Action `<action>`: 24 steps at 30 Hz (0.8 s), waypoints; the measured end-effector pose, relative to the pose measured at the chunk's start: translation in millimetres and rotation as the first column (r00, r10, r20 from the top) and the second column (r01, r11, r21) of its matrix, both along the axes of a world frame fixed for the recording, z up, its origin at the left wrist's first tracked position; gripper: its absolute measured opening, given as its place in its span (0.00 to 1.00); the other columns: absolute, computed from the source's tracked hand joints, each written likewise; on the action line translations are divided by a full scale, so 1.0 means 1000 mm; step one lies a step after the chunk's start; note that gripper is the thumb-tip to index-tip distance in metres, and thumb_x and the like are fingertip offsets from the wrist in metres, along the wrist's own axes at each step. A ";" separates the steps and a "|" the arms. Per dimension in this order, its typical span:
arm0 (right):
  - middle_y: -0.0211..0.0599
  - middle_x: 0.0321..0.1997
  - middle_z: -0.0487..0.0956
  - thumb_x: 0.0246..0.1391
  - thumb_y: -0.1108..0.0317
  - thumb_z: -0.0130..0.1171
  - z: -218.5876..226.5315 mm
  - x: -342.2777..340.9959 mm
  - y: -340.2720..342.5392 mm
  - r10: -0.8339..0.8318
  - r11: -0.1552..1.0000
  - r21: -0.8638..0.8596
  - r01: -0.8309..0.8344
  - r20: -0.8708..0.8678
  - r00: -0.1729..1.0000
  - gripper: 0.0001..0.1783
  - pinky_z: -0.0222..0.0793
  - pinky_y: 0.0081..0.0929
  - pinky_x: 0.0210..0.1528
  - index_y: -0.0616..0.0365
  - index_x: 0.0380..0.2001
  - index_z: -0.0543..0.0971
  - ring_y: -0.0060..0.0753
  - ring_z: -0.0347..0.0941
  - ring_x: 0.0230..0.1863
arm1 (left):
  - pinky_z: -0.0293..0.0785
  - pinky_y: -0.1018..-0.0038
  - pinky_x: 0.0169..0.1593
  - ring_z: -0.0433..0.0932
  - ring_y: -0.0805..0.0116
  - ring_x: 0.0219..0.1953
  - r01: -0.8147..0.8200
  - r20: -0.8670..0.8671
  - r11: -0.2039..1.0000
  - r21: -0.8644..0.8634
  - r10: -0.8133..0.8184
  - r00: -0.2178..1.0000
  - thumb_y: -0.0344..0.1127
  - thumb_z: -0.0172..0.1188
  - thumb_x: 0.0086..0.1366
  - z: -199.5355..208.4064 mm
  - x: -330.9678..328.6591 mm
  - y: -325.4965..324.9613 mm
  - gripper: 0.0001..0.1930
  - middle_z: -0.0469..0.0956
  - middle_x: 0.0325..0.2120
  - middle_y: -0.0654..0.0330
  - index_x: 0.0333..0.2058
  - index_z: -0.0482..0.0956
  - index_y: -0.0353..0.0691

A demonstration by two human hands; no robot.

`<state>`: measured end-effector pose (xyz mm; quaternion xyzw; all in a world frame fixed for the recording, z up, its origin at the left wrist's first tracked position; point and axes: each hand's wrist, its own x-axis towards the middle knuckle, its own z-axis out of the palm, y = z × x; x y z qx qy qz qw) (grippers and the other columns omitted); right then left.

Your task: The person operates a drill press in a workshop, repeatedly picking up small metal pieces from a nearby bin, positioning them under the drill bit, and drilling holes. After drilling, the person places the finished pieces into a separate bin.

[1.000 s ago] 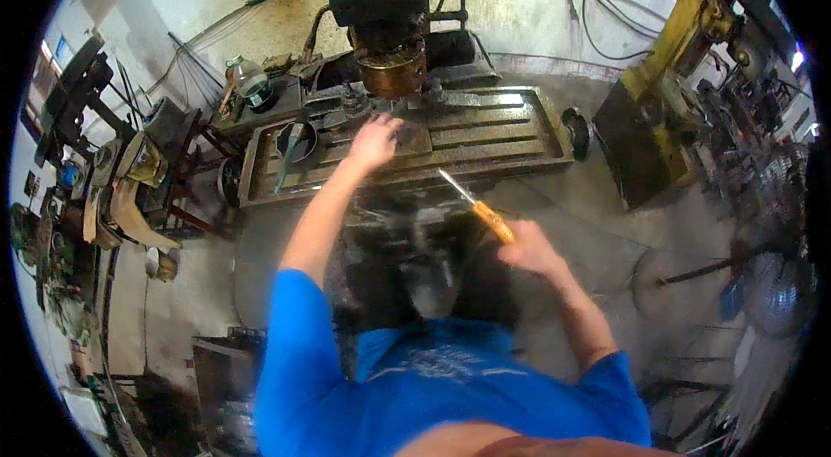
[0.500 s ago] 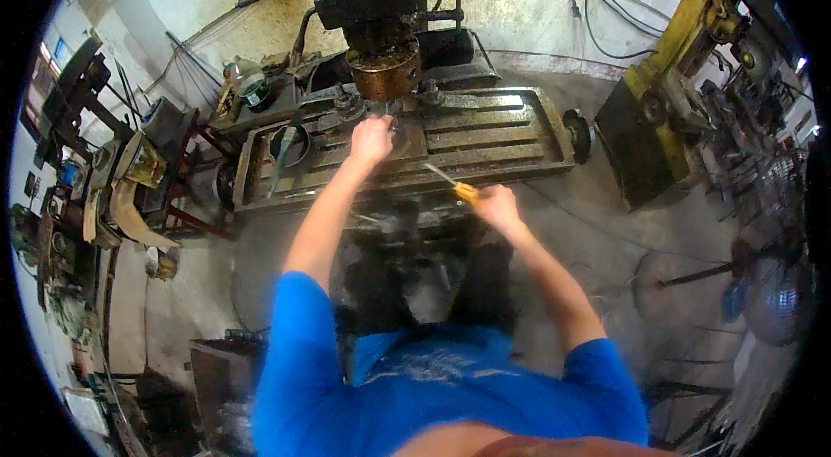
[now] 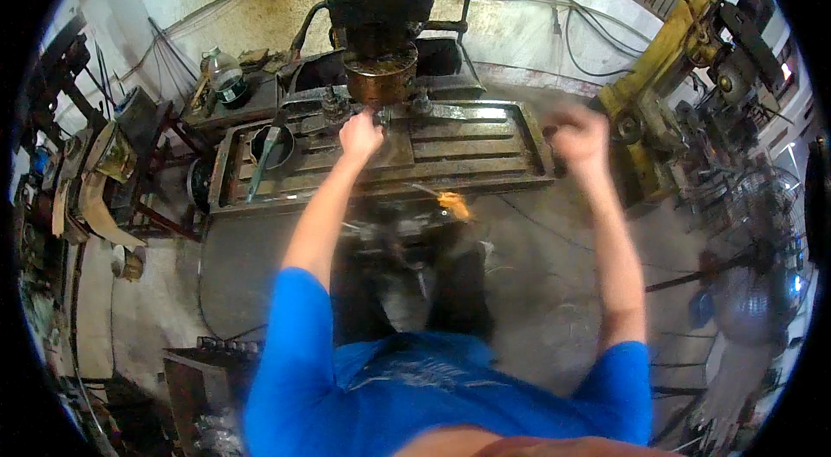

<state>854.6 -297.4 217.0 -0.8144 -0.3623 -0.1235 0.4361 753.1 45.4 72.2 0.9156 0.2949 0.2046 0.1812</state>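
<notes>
My left hand is closed just below the round, rust-brown cutter head of a milling machine, near a clamp on its table. What its fingers pinch, if anything, is hidden. Beyond the right end of the slotted machine table, my right hand is smeared by motion where the table's round handwheel was visible before. The hand covers that wheel, and its fingers do not show clearly. A yellow-handled tool with a slim metal shank lies at the table's front edge, out of both hands.
A dark round pan with a greenish stick across it sits on the table's left part. A clear plastic jug stands behind it. A yellow machine frame rises at the right, with a fan nearer me.
My right hand has let go of the yellow-handled tool and swung right and away from me to the table's end. My left hand has stayed below the cutter head.
</notes>
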 end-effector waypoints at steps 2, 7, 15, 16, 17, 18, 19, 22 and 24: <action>0.43 0.40 0.77 0.34 0.75 0.50 0.081 0.034 -0.002 -0.011 0.975 0.217 -0.052 0.281 0.960 0.24 0.64 0.24 0.47 0.67 0.41 0.74 0.31 0.72 0.41 | 0.71 0.59 0.38 0.75 0.50 0.36 -0.002 0.042 1.000 -0.025 0.003 0.999 0.39 0.61 0.46 -0.004 -0.002 0.008 0.20 0.76 0.31 0.48 0.39 0.74 0.39; 0.49 0.55 0.65 0.46 0.62 0.48 0.264 0.012 0.003 0.490 0.476 0.691 -0.544 0.305 0.817 0.28 0.50 0.41 0.61 0.65 0.51 0.65 0.43 0.58 0.58 | 0.71 0.61 0.41 0.75 0.51 0.38 0.009 0.042 0.996 -0.084 -0.006 0.999 0.41 0.61 0.45 -0.001 0.001 0.011 0.21 0.76 0.33 0.48 0.39 0.76 0.41; 0.44 0.30 0.71 0.37 0.56 0.50 0.152 0.012 -0.021 0.319 0.606 0.517 -0.605 0.539 0.780 0.22 0.57 0.44 0.54 0.68 0.28 0.72 0.47 0.69 0.42 | 0.71 0.61 0.37 0.76 0.52 0.34 -0.032 0.067 0.998 -0.057 0.036 0.997 0.42 0.62 0.45 -0.012 -0.001 0.020 0.19 0.77 0.30 0.49 0.34 0.77 0.36; 0.45 0.28 0.72 0.37 0.57 0.51 0.137 0.005 -0.022 0.321 0.624 0.496 -0.604 0.541 0.777 0.21 0.56 0.46 0.55 0.68 0.26 0.72 0.49 0.69 0.43 | 0.72 0.60 0.36 0.76 0.52 0.33 -0.039 0.053 0.998 -0.046 0.041 0.998 0.42 0.62 0.45 -0.015 0.002 0.020 0.18 0.77 0.29 0.49 0.33 0.77 0.36; 0.47 0.27 0.73 0.36 0.59 0.51 0.128 -0.011 -0.018 0.282 0.615 0.589 -0.524 0.456 0.844 0.19 0.53 0.50 0.56 0.68 0.24 0.71 0.50 0.69 0.44 | 0.72 0.61 0.36 0.76 0.52 0.32 -0.032 0.048 0.999 -0.042 0.034 0.998 0.43 0.63 0.45 -0.015 0.003 0.019 0.18 0.77 0.28 0.48 0.32 0.77 0.36; 0.48 0.29 0.73 0.35 0.59 0.51 0.124 -0.016 -0.014 0.283 0.595 0.619 -0.512 0.436 0.855 0.18 0.52 0.51 0.56 0.67 0.24 0.71 0.49 0.70 0.44 | 0.72 0.61 0.35 0.76 0.52 0.32 -0.026 0.043 0.999 -0.039 0.028 0.999 0.43 0.63 0.45 -0.016 0.004 0.019 0.18 0.77 0.28 0.48 0.31 0.77 0.36; 0.50 0.30 0.74 0.35 0.60 0.51 0.121 -0.019 -0.014 0.284 0.572 0.649 -0.503 0.418 0.863 0.18 0.52 0.52 0.56 0.67 0.23 0.71 0.49 0.70 0.43 | 0.72 0.61 0.35 0.76 0.51 0.32 -0.023 0.041 0.999 -0.031 0.024 0.999 0.43 0.63 0.45 -0.013 0.004 0.018 0.18 0.77 0.27 0.48 0.30 0.77 0.36; 0.51 0.31 0.74 0.33 0.61 0.50 0.103 -0.019 -0.017 0.274 0.589 0.649 -0.481 0.400 0.875 0.16 0.50 0.52 0.57 0.66 0.23 0.71 0.48 0.70 0.41 | 0.72 0.63 0.37 0.76 0.54 0.35 -0.075 0.013 0.995 -0.058 0.076 0.997 0.42 0.64 0.44 -0.010 0.004 0.013 0.16 0.77 0.29 0.50 0.29 0.77 0.37; 0.45 0.27 0.72 0.33 0.62 0.51 0.093 -0.022 -0.012 0.272 0.539 0.667 -0.514 0.440 0.856 0.15 0.49 0.54 0.58 0.66 0.21 0.71 0.46 0.70 0.39 | 0.72 0.63 0.36 0.76 0.54 0.34 -0.078 0.027 0.996 -0.049 0.080 0.996 0.42 0.64 0.44 -0.014 0.007 0.015 0.16 0.77 0.28 0.50 0.28 0.77 0.37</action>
